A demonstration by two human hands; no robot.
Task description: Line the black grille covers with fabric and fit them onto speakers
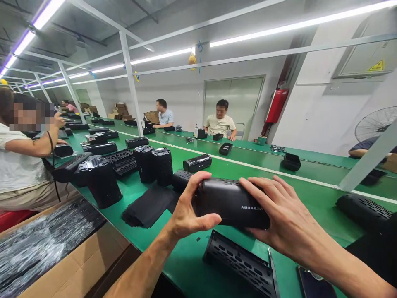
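Note:
Both my hands hold a black speaker housing (228, 203) above the green bench, its MERKURY lettering upside down to me. My left hand (190, 207) grips the left end, thumb in front and fingers over the top. Around the right end, my right hand (279, 207) has its fingers along the top and its thumb below. A black slotted grille panel (238, 263) lies on the bench beneath. To the left is a stack of thin black sheets (149, 205). Partly hidden behind my left hand is another black perforated housing (181, 180).
Upright black housings (101, 182) stand at left, with several more along the green bench (173, 252). An open carton (102, 248) holds plastic-wrapped parts. Tweezers (273, 265) and a dark phone-like object (314, 281) lie near right. A co-worker (220, 120) sits opposite; another person (27, 161) works at left.

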